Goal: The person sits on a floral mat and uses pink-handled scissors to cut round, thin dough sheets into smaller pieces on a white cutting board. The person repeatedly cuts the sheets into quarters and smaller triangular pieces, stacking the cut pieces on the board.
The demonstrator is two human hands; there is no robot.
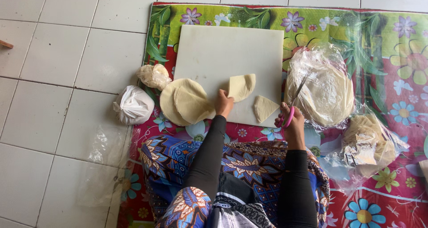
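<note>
My left hand (223,103) pinches the near edge of a half-round piece of pale flat dough (241,86) lying on the white cutting board (223,50). My right hand (292,121) holds pink-handled scissors (295,99), their blades pointing up over the bagged dough rounds. A wedge-shaped cut piece (265,107) lies on the board between my hands. A stack of round dough sheets (186,101) rests at the board's left corner, just left of my left hand.
A clear plastic bag of round dough sheets (325,87) lies right of the board, another bag of dough (370,143) beyond it. A small knotted bag (154,75) and a white tied bag (133,105) sit left. The floral mat (392,41) covers white floor tiles (67,54).
</note>
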